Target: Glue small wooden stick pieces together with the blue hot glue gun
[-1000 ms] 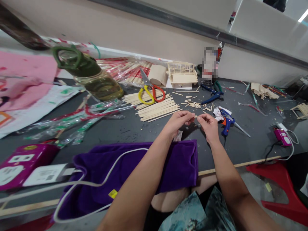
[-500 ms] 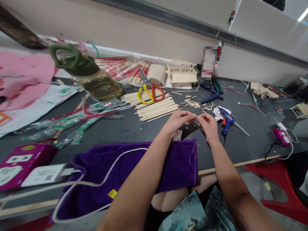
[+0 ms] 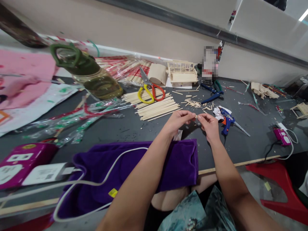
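My left hand (image 3: 181, 121) and my right hand (image 3: 209, 125) meet fingertip to fingertip above the dark table. Pinched between them is a tiny piece of pale wooden stick (image 3: 196, 116), mostly covered by the fingers. Behind the hands lie short cut stick pieces (image 3: 192, 104). Long wooden sticks (image 3: 157, 109) are spread to the left, with scissors (image 3: 150, 93) with yellow and orange handles resting on them. A blue glue gun (image 3: 226, 123) lies just right of my right hand, partly on a crumpled white paper.
A purple cloth (image 3: 96, 166) with a white cable covers the front edge. Farther back stand a green-topped bottle (image 3: 96, 77), a small wooden stick model (image 3: 182, 75) and blue-green pliers (image 3: 213, 93). Magenta power sockets (image 3: 26, 163) sit at left; a red stool (image 3: 276, 189) is at lower right.
My fingertips have parted slightly, and a bit more of the small stick piece shows between them. Otherwise the hands and the things on the table stay where they were.
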Motion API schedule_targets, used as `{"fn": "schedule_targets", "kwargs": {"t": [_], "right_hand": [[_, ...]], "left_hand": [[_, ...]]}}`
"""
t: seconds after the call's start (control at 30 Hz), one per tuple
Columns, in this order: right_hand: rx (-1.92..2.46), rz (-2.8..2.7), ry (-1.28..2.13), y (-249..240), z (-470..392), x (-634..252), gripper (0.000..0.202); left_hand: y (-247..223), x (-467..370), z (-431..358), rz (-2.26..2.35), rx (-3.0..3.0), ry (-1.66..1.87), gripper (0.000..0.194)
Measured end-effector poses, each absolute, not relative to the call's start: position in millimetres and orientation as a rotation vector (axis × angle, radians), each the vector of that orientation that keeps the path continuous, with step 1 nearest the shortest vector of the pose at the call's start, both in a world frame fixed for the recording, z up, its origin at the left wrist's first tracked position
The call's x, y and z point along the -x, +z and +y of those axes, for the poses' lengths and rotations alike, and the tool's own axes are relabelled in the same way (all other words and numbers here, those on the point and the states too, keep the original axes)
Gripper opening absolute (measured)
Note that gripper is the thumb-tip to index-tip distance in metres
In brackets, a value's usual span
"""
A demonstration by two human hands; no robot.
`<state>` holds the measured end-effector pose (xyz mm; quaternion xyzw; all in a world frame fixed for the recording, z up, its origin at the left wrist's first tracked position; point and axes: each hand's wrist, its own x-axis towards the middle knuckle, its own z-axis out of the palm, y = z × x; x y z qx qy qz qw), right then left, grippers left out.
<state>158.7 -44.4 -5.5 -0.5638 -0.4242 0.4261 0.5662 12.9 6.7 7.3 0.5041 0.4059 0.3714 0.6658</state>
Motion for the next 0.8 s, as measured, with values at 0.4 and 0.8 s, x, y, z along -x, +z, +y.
{"fn": "schedule_targets", "kwargs": {"t": [0.4,0.8], "right_hand": [[1.313,-1.030,0.948,-6.8,-45.2,-159.0,0.024],[1.323,-1.071,0.888,-11.5,-45.2,-161.4,0.027]], "left_hand": [[5.6,-12.6,6.6,0.913,-1.200,0.825,0.037],[4.9,-12.8,7.5,0.944,-1.169,0.908,0.035]]}}
